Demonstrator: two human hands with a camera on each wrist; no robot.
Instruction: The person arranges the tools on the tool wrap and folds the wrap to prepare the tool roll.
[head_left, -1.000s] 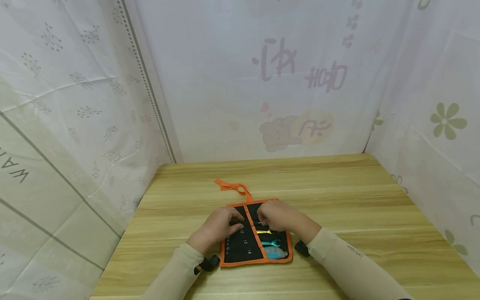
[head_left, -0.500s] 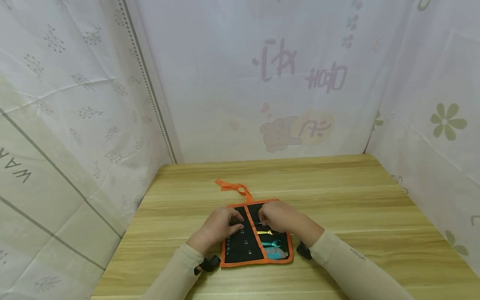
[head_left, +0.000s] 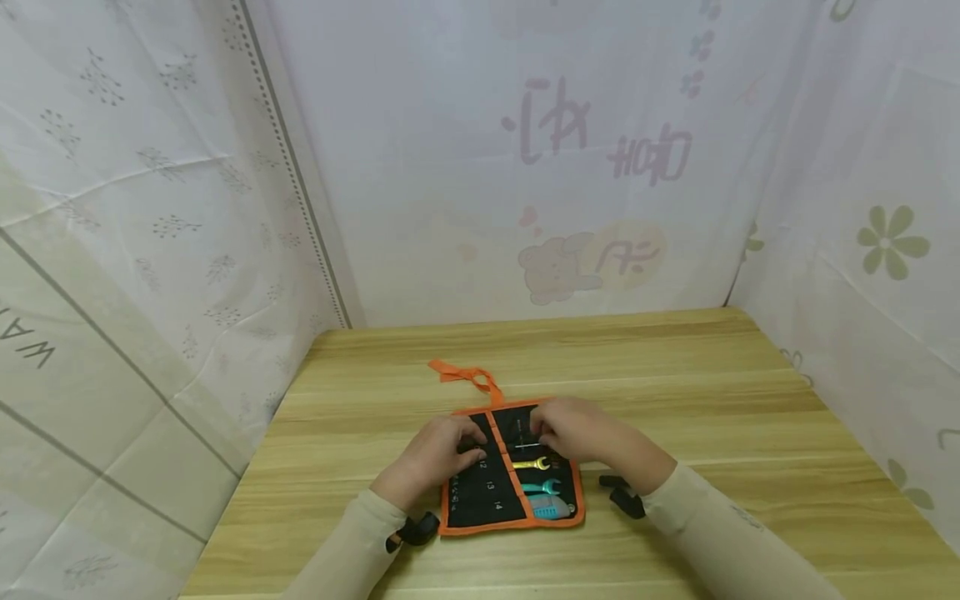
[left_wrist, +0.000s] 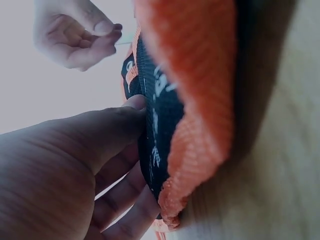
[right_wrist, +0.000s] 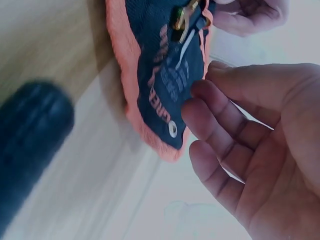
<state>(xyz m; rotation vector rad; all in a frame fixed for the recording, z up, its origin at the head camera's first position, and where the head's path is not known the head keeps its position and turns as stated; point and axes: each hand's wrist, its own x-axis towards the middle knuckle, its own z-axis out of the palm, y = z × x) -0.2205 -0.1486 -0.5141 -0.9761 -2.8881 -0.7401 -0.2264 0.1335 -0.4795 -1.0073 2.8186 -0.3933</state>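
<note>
A black tool pouch (head_left: 471,492) with orange edging lies unfolded on the table. My left hand (head_left: 441,454) rests over its left half, and the thumb touches the black cloth (left_wrist: 146,125) in the left wrist view. Above the upper right pockets is my right hand (head_left: 577,427), fingers loosely bent, with nothing seen between them in the right wrist view. Just below those fingers a thin pale rod (head_left: 527,445) sticks out of a pocket. Under it come a yellow wrench (head_left: 531,464), a teal wrench (head_left: 543,487) and a teal-and-grey utility knife (head_left: 551,507), all tucked into pockets.
An orange tie strap (head_left: 468,373) trails from the pouch's far edge. The wooden table (head_left: 652,367) meets a patterned curtain (head_left: 420,200) at the back, with more cloth hanging on both sides. Each wrist wears a black camera mount (head_left: 626,500).
My right hand has drawn back to the right, uncovering more of the pale rod and the yellow wrench. The left hand stays on the pouch.
</note>
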